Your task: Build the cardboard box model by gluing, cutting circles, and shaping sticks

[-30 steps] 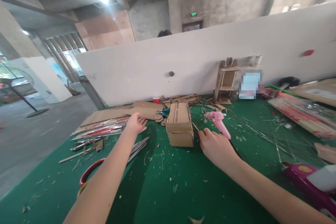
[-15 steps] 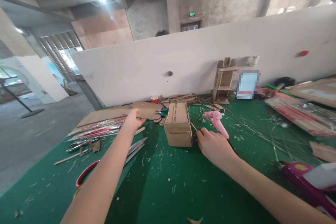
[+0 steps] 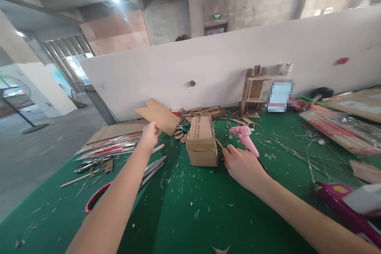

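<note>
My left hand point(image 3: 151, 133) pinches the near edge of a flat piece of cardboard point(image 3: 160, 117) with a notched corner, which is tilted up off the pile at the back of the table. On the right, my right hand point(image 3: 239, 162) is closed around a thin wooden stick point(image 3: 219, 143), whose tip points toward a small cardboard box point(image 3: 202, 145). The box stands on the green table between both hands. Just beyond my right hand lies a pink glue gun point(image 3: 245, 137). Large scissors point(image 3: 153, 170) with red handles lie partly under my left forearm.
Wrapped sticks point(image 3: 110, 147) and smaller scissors point(image 3: 92, 163) lie at the left. A cardboard shelf tower point(image 3: 253, 93) stands by the white partition point(image 3: 166, 79). A purple tool point(image 3: 342, 206) lies at the right edge. Cardboard scraps point(image 3: 208, 113) are heaped at the back.
My left hand has lifted the flat cardboard piece from the pile, tilting it up. My right hand with the stick and the box have stayed in place.
</note>
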Motion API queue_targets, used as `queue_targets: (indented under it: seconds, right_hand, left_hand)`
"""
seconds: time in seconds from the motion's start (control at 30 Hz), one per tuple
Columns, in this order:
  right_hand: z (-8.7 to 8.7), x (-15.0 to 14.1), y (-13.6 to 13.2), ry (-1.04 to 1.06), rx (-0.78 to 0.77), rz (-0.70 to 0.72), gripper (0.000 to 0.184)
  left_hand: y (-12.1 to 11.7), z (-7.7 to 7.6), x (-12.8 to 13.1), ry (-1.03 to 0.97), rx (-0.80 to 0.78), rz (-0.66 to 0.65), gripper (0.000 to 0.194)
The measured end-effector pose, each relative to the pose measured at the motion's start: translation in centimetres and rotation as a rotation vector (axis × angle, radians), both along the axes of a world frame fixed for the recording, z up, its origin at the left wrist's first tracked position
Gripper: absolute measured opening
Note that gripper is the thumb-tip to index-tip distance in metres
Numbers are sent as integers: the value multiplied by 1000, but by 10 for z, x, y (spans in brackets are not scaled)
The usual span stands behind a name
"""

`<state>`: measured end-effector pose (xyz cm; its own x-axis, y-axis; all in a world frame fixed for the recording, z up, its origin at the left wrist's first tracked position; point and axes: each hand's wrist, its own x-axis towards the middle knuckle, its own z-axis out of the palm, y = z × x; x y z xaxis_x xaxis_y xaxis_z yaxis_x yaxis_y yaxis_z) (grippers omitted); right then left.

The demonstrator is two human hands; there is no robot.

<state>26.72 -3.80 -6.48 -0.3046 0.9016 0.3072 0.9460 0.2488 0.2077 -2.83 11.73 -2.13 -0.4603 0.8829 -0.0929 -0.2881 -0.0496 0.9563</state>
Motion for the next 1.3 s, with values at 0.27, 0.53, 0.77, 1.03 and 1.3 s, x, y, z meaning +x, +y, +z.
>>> queue_targets:
  seconds: [0.27, 0.53, 0.77, 1.03, 1.3]
  right_hand:
    - [0, -3, -1, -10, -4, -17, 14]
    - [-2, -1, -1, -12, -3, -10, 13]
    - [-3, -1, 0, -26, 2, -5, 16]
    - [-2, 0, 0, -33, -3, 2, 16]
    - [-2, -1, 1, -26, -20, 7, 16]
  left_hand:
    - [-22, 20, -36, 433, 336, 418, 23]
    - [-55, 47, -56, 1131, 536, 436, 44]
    - [-57, 60, -65, 1468, 349, 399, 17]
    - [-58, 49, -58, 1625, 221, 185, 20]
    - [-57, 45, -52, 1748, 187, 139, 22]
